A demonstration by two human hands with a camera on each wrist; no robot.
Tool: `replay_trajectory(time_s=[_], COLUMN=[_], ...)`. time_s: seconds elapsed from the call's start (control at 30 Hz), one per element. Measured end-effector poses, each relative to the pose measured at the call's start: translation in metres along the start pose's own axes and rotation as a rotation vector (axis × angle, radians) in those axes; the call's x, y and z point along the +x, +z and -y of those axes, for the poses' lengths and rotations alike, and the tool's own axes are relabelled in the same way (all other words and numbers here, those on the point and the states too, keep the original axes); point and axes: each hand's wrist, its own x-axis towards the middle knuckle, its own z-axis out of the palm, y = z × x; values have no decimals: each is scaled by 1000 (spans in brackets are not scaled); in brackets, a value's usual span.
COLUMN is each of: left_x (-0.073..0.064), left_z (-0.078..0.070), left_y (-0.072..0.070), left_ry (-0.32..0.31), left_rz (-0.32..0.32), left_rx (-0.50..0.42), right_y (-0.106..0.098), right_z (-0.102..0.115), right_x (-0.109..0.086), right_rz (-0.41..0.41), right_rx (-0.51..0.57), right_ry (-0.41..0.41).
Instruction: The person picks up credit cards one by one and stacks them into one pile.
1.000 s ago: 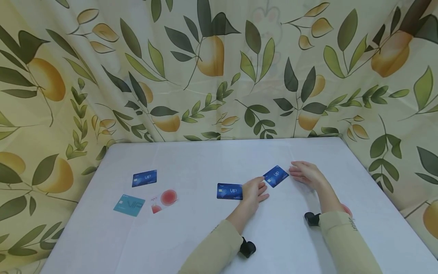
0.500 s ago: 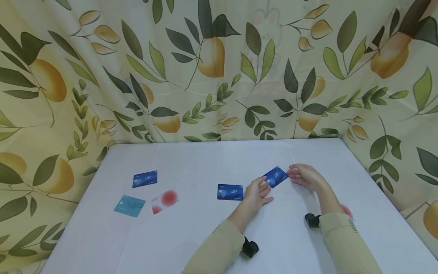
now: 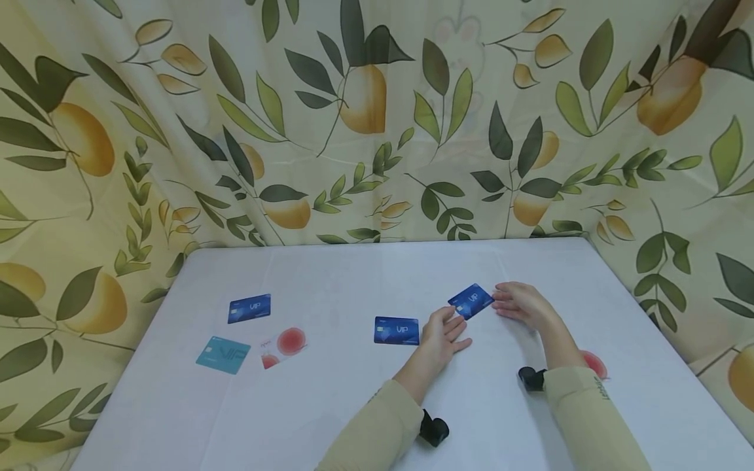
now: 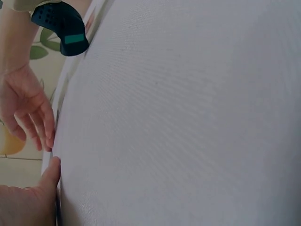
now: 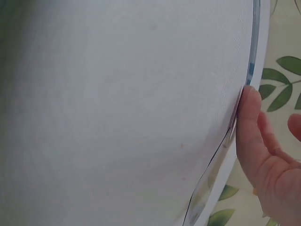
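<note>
Over the last second, the slanted blue rectangular card marked "VIP" (image 3: 471, 301) has shifted slightly leftward, and the left hand (image 3: 442, 337) has slid right, baring the end of the level blue VIP card (image 3: 396, 331) beside it. The slanted card sits toward the far right of the table, between the two hands. I see the left fingers loosely extended, touching its near-left edge; the right hand (image 3: 524, 304) has its fingers fairly straight, tips against the right corner. Neither hand is clenched. The level card lies just left of the left hand. Well to the left lie another blue VIP card (image 3: 250, 308), a teal card (image 3: 223, 355) and a pale card with red circles (image 3: 284, 347). A red rounded shape (image 3: 595, 364) peeks past the right beige sleeve (image 3: 580, 405). Everything rests on a white table (image 3: 318, 418) before a fruit-and-leaf-print curtain (image 3: 377, 170).
</note>
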Motion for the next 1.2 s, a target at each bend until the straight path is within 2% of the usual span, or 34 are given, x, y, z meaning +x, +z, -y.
replay_trajectory(time_s=[0.23,0.53,0.7,1.03,1.2], left_x=[-1,-3,-2,-5,-5], left_z=[2,4,5,5,5], left_y=[1,2,2,5,6], left_ry=[24,72,94,101,111], left_rz=[-21,-69,-86,-109,-126], left_rx=[-26,-57,-74,-43,-36], right_y=[1,2,2,0,0], right_z=[1,5,7,4,2], right_x=[1,2,0,1,2], right_rz=[-47,-60,-44,-37,-48], right_rx=[-74,-78,-57,5,-3], right_ry=[-1,57,41,28,27])
